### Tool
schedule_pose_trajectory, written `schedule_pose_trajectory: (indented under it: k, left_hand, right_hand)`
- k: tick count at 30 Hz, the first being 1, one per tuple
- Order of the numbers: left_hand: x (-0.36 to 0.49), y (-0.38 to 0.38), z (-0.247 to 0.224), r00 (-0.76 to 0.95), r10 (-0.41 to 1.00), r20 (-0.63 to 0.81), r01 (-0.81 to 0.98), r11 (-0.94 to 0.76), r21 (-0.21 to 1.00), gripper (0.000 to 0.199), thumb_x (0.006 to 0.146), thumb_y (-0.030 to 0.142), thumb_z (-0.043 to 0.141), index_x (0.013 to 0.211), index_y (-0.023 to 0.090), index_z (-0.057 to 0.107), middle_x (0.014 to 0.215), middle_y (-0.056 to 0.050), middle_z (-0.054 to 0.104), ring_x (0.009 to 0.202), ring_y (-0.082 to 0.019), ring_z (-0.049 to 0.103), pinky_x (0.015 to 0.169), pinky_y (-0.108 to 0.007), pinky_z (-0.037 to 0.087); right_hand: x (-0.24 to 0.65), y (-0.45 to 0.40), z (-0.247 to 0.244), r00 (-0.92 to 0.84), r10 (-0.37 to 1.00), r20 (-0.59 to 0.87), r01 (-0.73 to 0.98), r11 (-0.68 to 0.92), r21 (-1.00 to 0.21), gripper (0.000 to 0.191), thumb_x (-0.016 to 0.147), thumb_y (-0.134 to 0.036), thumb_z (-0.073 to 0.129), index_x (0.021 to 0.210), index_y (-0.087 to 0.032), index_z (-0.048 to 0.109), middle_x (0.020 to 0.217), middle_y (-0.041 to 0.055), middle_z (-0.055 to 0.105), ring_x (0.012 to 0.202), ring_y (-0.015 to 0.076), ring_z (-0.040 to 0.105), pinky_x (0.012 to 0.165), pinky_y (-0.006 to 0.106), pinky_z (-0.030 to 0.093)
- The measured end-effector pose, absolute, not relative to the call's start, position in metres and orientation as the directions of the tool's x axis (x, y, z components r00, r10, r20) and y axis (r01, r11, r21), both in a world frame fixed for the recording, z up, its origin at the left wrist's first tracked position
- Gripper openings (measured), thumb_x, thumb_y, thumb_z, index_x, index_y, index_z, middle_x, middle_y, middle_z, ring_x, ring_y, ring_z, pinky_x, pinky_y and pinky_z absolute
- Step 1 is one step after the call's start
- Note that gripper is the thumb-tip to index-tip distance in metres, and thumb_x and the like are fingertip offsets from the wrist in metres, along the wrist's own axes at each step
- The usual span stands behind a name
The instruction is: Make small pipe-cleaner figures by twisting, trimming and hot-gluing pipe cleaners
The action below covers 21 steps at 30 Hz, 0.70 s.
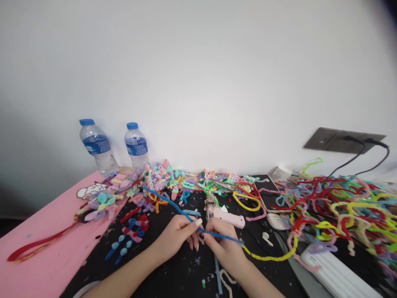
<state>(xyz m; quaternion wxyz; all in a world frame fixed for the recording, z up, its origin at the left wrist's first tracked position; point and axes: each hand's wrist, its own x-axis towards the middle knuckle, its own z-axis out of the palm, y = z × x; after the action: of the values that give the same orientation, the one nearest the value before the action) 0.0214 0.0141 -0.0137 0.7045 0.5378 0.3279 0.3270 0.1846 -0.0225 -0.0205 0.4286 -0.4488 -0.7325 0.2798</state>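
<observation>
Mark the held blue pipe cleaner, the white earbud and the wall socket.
Held blue pipe cleaner [173,205], head view: its upper stretch.
White earbud [267,239], head view: its middle.
Wall socket [324,140], head view: its left part.

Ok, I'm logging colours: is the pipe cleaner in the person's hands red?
No, the pipe cleaner held between the left hand and right hand is blue.

Diffuse light; wall brightest mid-frame, greying toward left edge. Dark, unfocused patch fills upper right corner. Wide-angle stretch skews socket plate, right; strands soften near right edge.
</observation>
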Motion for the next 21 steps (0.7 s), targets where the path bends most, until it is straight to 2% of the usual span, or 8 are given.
schedule_pose_trajectory:
  k: [2, 5, 8, 10, 13, 21]
  left_hand:
    - [0.022, 0.013, -0.016, 0.556, 0.826, -0.094, -0.083, 0.168, 0.982, 0.041, 0.078, 0.046, 0.058, 0.060, 0.009, 0.065, 0.046, -0.003, 0.059, 0.041, -0.011, 0.055, 0.045, -0.020, 0.042]
    - [0.017, 0.019, -0.017, 0.378, 0.923, -0.073, -0.194, 0.156, 0.968, 0.031, 0.078, 0.043, 0.060, 0.073, 0.012, 0.063, 0.048, 0.000, 0.059, 0.042, -0.010, 0.055, 0.044, -0.018, 0.042]
    - [0.010, 0.029, -0.015, 0.197, 0.978, -0.075, -0.339, 0.139, 0.931, 0.024, 0.077, 0.038, 0.063, 0.079, 0.014, 0.060, 0.069, -0.001, 0.066, 0.045, -0.007, 0.056, 0.045, -0.017, 0.043]
    - [0.006, 0.035, -0.013, 0.152, 0.985, -0.087, -0.398, 0.142, 0.906, 0.025, 0.076, 0.037, 0.064, 0.084, 0.014, 0.060, 0.082, -0.004, 0.067, 0.048, -0.006, 0.056, 0.046, -0.017, 0.045]
    - [0.004, 0.039, -0.012, 0.169, 0.980, -0.104, -0.451, 0.171, 0.876, 0.027, 0.075, 0.037, 0.066, 0.087, 0.013, 0.060, 0.082, -0.005, 0.067, 0.049, -0.005, 0.055, 0.047, -0.016, 0.045]
    - [0.007, 0.033, -0.013, 0.261, 0.956, -0.136, -0.436, 0.243, 0.867, 0.028, 0.074, 0.039, 0.067, 0.075, 0.013, 0.058, 0.059, 0.003, 0.060, 0.048, -0.006, 0.058, 0.047, -0.014, 0.047]
  right_hand:
    - [0.184, -0.024, -0.019, -0.229, 0.890, 0.396, 0.442, 0.457, -0.772, 0.027, 0.087, -0.023, 0.045, 0.060, -0.018, 0.046, 0.058, -0.0029, 0.045, 0.055, 0.0113, 0.042, 0.054, 0.024, 0.031]
    - [0.186, -0.023, -0.020, -0.149, 0.902, 0.406, 0.474, 0.425, -0.771, 0.030, 0.087, -0.023, 0.043, 0.058, -0.019, 0.043, 0.054, -0.0041, 0.039, 0.052, 0.0107, 0.039, 0.051, 0.023, 0.029]
    - [0.187, -0.022, -0.022, -0.107, 0.914, 0.392, 0.490, 0.391, -0.779, 0.031, 0.086, -0.022, 0.044, 0.056, -0.019, 0.040, 0.052, -0.0045, 0.037, 0.051, 0.0103, 0.038, 0.050, 0.023, 0.028]
    - [0.187, -0.023, -0.022, -0.109, 0.920, 0.377, 0.484, 0.380, -0.788, 0.031, 0.086, -0.021, 0.044, 0.055, -0.019, 0.040, 0.052, -0.0045, 0.038, 0.051, 0.0103, 0.038, 0.050, 0.022, 0.028]
    - [0.186, -0.022, -0.022, -0.113, 0.926, 0.360, 0.473, 0.369, -0.800, 0.030, 0.085, -0.021, 0.046, 0.055, -0.018, 0.042, 0.052, -0.0041, 0.040, 0.051, 0.0106, 0.039, 0.050, 0.022, 0.029]
    - [0.186, -0.020, -0.022, -0.083, 0.974, 0.209, 0.361, 0.225, -0.905, 0.016, 0.079, -0.027, 0.055, 0.067, -0.017, 0.056, 0.053, -0.0012, 0.054, 0.047, 0.0114, 0.046, 0.046, 0.023, 0.034]
